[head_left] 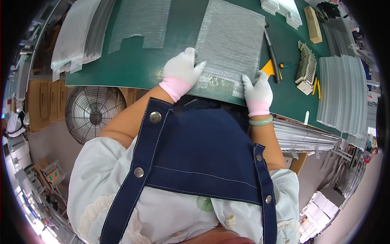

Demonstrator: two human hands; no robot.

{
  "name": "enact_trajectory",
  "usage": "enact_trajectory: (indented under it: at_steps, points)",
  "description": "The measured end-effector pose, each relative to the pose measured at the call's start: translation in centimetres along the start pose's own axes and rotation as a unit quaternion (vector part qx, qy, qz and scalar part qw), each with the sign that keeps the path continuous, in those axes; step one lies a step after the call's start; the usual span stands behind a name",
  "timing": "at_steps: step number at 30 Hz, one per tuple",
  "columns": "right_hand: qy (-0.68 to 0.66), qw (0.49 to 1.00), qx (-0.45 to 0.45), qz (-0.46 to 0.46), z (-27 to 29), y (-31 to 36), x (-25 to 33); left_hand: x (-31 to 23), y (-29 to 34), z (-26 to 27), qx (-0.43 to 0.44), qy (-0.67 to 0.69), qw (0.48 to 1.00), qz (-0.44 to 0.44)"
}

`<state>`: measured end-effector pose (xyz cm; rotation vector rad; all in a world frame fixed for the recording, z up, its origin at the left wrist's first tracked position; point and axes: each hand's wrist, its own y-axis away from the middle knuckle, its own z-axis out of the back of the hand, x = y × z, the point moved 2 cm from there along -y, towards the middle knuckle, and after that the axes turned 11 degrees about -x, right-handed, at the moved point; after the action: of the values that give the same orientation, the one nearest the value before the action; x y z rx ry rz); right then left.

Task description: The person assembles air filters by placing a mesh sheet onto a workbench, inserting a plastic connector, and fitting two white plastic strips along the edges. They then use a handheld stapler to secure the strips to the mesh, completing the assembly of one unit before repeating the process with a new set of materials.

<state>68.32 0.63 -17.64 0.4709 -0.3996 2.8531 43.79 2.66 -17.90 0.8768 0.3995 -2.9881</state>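
A silvery metal mesh sheet (231, 36) with a notched near edge lies before me on the green tabletop (183, 24). My left hand (183, 70), in a white glove with a pink cuff, is closed on the sheet's left edge, thumb on top. My right hand (258, 91), gloved the same way, grips the near right edge, thumb on the mesh; its other fingertips are partly hidden. Just right of the sheet lies a black-handled hammer (272, 53), with a flat yellow piece (268, 68) beside it.
Mesh stacks stand at left (77, 36) and right (341, 93); another mesh sheet (140, 24) lies between the left stack and mine. A wooden block (313, 24), a row of metal parts (306, 69) and yellow-handled pliers (317, 87) lie right. A floor fan (95, 118) stands below left.
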Motion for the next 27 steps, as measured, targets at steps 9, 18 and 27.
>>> enact_trajectory:
  at_steps: [9,18,27]
  points:
    - [-0.026,0.999,0.033,0.015,-0.4,0.0,1.4,1.1,1.0,1.6,-0.010,0.022,0.999,0.036]
    - [-0.039,0.999,-0.013,0.030,-0.5,0.7,1.2,1.1,1.0,1.4,-0.017,0.001,0.999,0.041]
    - [0.002,0.999,0.033,0.020,-0.5,-0.2,1.2,1.0,0.9,1.5,-0.002,-0.006,0.999,0.035]
